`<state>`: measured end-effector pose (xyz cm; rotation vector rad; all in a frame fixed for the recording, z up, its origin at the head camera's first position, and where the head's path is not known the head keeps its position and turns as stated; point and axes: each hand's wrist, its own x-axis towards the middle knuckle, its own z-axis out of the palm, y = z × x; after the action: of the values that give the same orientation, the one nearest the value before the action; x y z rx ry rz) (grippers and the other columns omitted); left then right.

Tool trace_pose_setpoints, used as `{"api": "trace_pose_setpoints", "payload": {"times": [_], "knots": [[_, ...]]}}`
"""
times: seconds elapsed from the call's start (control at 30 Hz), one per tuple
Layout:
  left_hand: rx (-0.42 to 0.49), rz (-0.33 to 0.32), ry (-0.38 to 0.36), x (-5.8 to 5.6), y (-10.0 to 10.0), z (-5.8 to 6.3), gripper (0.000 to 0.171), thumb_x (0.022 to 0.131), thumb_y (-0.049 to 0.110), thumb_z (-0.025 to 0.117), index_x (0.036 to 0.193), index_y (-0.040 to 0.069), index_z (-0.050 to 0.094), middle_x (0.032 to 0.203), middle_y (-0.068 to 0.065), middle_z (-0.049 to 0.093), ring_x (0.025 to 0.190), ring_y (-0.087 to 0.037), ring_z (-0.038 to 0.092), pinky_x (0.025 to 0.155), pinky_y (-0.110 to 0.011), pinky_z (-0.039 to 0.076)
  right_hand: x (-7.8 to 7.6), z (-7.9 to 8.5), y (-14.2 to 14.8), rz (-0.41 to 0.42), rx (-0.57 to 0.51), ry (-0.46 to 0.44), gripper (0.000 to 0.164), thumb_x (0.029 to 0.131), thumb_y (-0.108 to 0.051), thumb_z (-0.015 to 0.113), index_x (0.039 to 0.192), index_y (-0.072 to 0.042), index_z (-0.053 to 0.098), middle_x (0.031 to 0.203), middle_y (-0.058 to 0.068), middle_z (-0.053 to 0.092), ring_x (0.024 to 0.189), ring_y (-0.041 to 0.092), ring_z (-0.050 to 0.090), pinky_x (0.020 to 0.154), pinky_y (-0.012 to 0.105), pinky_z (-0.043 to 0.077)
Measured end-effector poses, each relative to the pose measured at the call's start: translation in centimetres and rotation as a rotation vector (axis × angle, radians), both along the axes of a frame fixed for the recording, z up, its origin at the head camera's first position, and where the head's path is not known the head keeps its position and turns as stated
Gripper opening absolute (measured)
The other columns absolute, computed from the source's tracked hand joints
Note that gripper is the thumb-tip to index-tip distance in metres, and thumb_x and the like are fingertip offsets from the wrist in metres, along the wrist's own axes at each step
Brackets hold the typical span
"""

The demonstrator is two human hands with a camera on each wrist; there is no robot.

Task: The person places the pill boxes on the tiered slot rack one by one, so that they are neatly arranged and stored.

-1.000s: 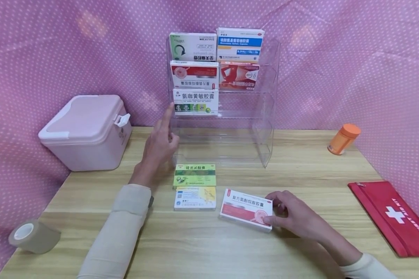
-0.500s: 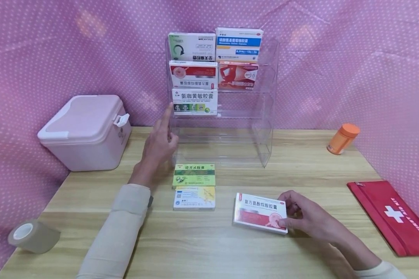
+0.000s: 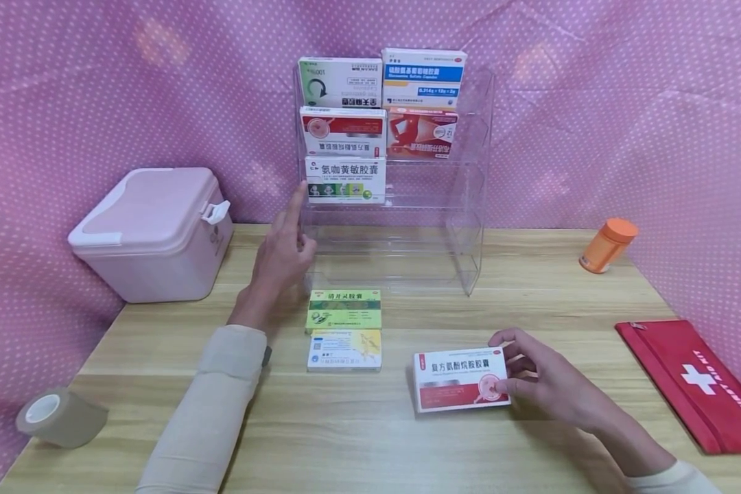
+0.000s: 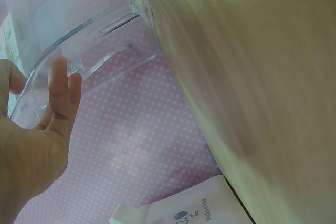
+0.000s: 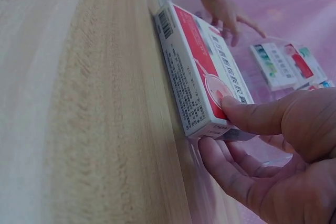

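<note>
My right hand [image 3: 546, 381] pinches the right end of a red and white medicine box [image 3: 460, 394]. In the right wrist view the thumb lies on its printed face and the fingers are beneath, with the box tilted close over the table. My left hand [image 3: 282, 250] is at the left side of a clear acrylic display rack [image 3: 401, 274], its index finger extended up beside a white and green medicine box [image 3: 346, 180]. The left wrist view shows the fingers of this hand [image 4: 39, 145] overlapping the rack's side panel.
A green box [image 3: 344, 311] and a white-yellow box [image 3: 344, 351] lie before the rack. Several boxes fill its upper tiers. A pink medicine chest [image 3: 151, 233] and tape roll [image 3: 62, 417] stand left; an orange bottle [image 3: 608, 245] and red first aid pouch [image 3: 694, 387] are right.
My right hand has moved to the right with the red and white medicine box, and the box's face has turned more upright and level. My left hand stays at the rack.
</note>
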<state>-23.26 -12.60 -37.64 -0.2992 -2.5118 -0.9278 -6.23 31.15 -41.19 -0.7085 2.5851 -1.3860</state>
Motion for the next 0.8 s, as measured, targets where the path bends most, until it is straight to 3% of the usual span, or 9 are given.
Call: {"api": "trace_pose_setpoints", "payload": {"times": [0.2, 0.5, 0.8], "knots": [[-0.001, -0.004, 0.013, 0.0, 0.0, 0.1, 0.104, 0.094, 0.007, 0.059, 0.171, 0.051, 0.005, 0.130, -0.019, 0.057, 0.092, -0.029, 0.050, 0.077, -0.044, 0.050, -0.5, 0.1, 0.1, 0.017, -0.031, 0.055, 0.048, 0.093, -0.001, 0.077, 0.135, -0.006, 0.055, 0.112, 0.015, 0.070, 0.098, 0.010, 0.069, 0.084, 0.024, 0.060], [-0.004, -0.004, 0.012, 0.0, 0.0, 0.0, 0.104, 0.095, 0.006, 0.059, 0.171, 0.052, 0.005, 0.138, -0.020, 0.057, 0.091, -0.029, 0.051, 0.076, -0.044, 0.049, -1.0, 1.0, -0.2, -0.022, -0.056, -0.020, 0.049, 0.095, 0.000, 0.075, 0.138, -0.003, 0.053, 0.117, 0.022, 0.068, 0.103, 0.008, 0.071, 0.083, 0.027, 0.063], [0.000, -0.005, 0.010, 0.1, 0.1, 0.0, 0.104, 0.095, 0.006, 0.060, 0.171, 0.051, 0.005, 0.135, -0.019, 0.057, 0.094, -0.029, 0.053, 0.078, -0.044, 0.050, -2.0, 2.3, -0.4, -0.055, -0.034, 0.013, 0.048, 0.094, 0.000, 0.076, 0.137, -0.003, 0.053, 0.116, 0.020, 0.069, 0.101, 0.007, 0.071, 0.084, 0.025, 0.062]]}}
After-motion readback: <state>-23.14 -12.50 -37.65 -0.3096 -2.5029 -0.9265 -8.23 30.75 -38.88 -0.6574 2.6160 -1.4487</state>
